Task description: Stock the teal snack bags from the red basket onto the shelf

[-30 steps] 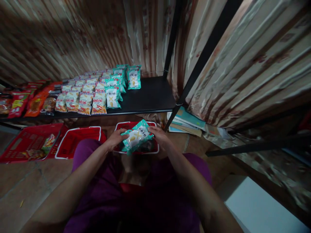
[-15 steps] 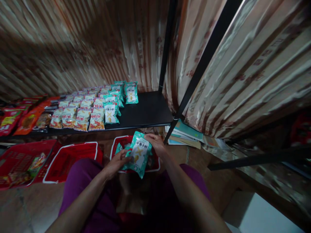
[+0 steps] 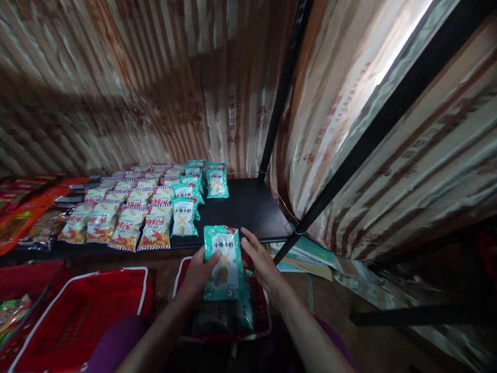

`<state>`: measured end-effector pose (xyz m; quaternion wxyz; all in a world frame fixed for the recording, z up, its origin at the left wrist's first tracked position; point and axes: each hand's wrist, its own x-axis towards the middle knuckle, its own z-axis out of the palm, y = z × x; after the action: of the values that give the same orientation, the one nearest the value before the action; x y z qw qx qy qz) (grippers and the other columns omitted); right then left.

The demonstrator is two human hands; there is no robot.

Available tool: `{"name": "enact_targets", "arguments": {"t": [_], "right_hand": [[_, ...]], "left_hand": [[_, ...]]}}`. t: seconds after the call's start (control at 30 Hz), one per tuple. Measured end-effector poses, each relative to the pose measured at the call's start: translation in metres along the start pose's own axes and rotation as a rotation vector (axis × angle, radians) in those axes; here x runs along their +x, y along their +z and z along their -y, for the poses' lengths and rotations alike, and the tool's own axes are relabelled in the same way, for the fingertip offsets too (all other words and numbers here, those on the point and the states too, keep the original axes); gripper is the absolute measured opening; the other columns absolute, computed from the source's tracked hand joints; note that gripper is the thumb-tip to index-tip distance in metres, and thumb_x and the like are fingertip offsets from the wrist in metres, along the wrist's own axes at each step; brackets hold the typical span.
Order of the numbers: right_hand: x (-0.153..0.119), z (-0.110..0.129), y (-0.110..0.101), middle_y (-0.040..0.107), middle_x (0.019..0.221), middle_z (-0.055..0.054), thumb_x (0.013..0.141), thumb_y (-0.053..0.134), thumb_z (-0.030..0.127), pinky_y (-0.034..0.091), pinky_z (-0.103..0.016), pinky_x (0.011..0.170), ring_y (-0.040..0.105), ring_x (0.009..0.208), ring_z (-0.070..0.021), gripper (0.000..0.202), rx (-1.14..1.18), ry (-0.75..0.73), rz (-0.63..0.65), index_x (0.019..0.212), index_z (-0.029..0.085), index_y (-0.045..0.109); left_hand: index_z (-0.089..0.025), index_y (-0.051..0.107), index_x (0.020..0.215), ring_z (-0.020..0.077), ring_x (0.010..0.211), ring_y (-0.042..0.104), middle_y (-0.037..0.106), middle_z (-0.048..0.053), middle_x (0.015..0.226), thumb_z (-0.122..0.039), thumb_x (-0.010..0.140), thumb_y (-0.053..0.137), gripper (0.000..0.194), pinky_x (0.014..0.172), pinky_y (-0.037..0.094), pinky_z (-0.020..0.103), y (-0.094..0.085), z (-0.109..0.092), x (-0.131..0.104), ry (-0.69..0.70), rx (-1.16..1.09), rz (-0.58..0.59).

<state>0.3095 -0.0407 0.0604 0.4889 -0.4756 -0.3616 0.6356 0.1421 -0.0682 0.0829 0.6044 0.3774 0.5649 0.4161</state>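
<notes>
A teal and white snack bag [image 3: 222, 269] stands nearly upright in front of me, its printed face toward me. My left hand [image 3: 199, 274] is closed on its left side, thumb across the front. My right hand [image 3: 264, 267] is beside the bag's right edge with fingers stretched out; whether some lower fingers touch the bag is hidden. Below the hands is a red basket [image 3: 267, 316] with more teal bags [image 3: 243, 311] inside. Beyond, on the black shelf [image 3: 248, 215], matching teal bags [image 3: 184, 216] stand in rows, with one bag [image 3: 217, 181] starting another row at the back.
White and orange snack bags [image 3: 128, 225] fill the shelf further left, beside orange packets [image 3: 23, 223]. Two more red baskets stand on the floor at left, one with a white handle [image 3: 62, 290]. Black posts [image 3: 330, 202] rise at the shelf's right end, near stacked papers [image 3: 306, 254].
The snack bag has come upright and closer to the shelf's front edge. My right hand has let go of its top corner and straightened its fingers. The view has tilted up.
</notes>
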Motion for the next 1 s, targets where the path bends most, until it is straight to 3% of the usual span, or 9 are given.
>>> {"name": "enact_targets", "arguments": {"t": [0.07, 0.17, 0.3, 0.43, 0.6, 0.8, 1.0], "right_hand": [[0.006, 0.017, 0.007, 0.071, 0.099, -0.003, 0.073, 0.069, 0.052, 0.052, -0.028, 0.064, 0.067, 0.081, -0.0193, 0.067, 0.052, 0.029, -0.001, 0.131, 0.030, 0.047], [0.016, 0.038, 0.021, 0.072, 0.094, -0.005, 0.065, 0.076, 0.051, 0.053, -0.030, 0.065, 0.068, 0.077, -0.0206, 0.067, 0.091, -0.016, 0.050, 0.123, 0.024, 0.053], [0.029, 0.040, 0.031, 0.072, 0.093, -0.003, 0.064, 0.077, 0.049, 0.054, -0.030, 0.066, 0.067, 0.075, -0.0199, 0.051, 0.032, -0.077, 0.102, 0.105, 0.022, 0.062], [0.037, 0.026, 0.031, 0.072, 0.088, 0.000, 0.064, 0.078, 0.044, 0.053, -0.029, 0.067, 0.066, 0.073, -0.0179, 0.044, 0.008, -0.107, 0.041, 0.100, 0.023, 0.064], [0.043, 0.020, 0.030, 0.073, 0.091, 0.000, 0.063, 0.080, 0.040, 0.054, -0.031, 0.070, 0.067, 0.074, -0.0188, 0.049, 0.088, -0.074, 0.010, 0.106, 0.023, 0.063], [0.051, 0.021, 0.025, 0.072, 0.095, 0.001, 0.075, 0.069, 0.046, 0.053, -0.027, 0.070, 0.067, 0.079, -0.0179, 0.038, 0.012, -0.152, 0.115, 0.107, 0.026, 0.064], [0.075, 0.029, 0.008, 0.072, 0.095, 0.001, 0.072, 0.069, 0.053, 0.050, -0.026, 0.078, 0.064, 0.087, -0.0166, 0.041, 0.060, -0.270, -0.081, 0.101, 0.024, 0.070]], "left_hand": [[-0.018, 0.063, 0.096, 0.0228, 0.081, 0.069, 0.073, 0.008, 0.093, -0.046, 0.066, 0.074, 0.043, 0.068, 0.055, 0.031, 0.004, -0.018, 0.016, 0.051, -0.061, -0.025], [-0.018, 0.060, 0.100, 0.0225, 0.082, 0.069, 0.072, 0.008, 0.094, -0.044, 0.066, 0.075, 0.046, 0.071, 0.055, 0.033, 0.012, -0.039, 0.039, 0.170, -0.123, -0.061], [-0.017, 0.060, 0.100, 0.0232, 0.084, 0.068, 0.072, 0.008, 0.095, -0.046, 0.064, 0.077, 0.049, 0.071, 0.056, 0.033, 0.018, -0.052, 0.061, 0.242, -0.129, -0.117], [-0.015, 0.062, 0.099, 0.0216, 0.082, 0.068, 0.072, 0.008, 0.091, -0.048, 0.064, 0.076, 0.049, 0.074, 0.055, 0.032, 0.014, -0.056, 0.072, 0.216, -0.168, -0.076], [-0.015, 0.065, 0.094, 0.0197, 0.071, 0.068, 0.071, 0.003, 0.076, -0.050, 0.059, 0.077, 0.050, 0.068, 0.055, 0.032, 0.008, -0.065, 0.086, 0.215, -0.214, -0.031], [-0.018, 0.063, 0.088, 0.0185, 0.069, 0.067, 0.068, -0.001, 0.068, -0.050, 0.058, 0.078, 0.046, 0.066, 0.055, 0.031, 0.011, -0.071, 0.088, 0.226, -0.264, -0.041], [-0.016, 0.063, 0.087, 0.0163, 0.063, 0.064, 0.068, -0.001, 0.068, -0.050, 0.059, 0.077, 0.047, 0.059, 0.051, 0.027, 0.011, -0.055, 0.091, 0.206, -0.151, -0.036]]}}
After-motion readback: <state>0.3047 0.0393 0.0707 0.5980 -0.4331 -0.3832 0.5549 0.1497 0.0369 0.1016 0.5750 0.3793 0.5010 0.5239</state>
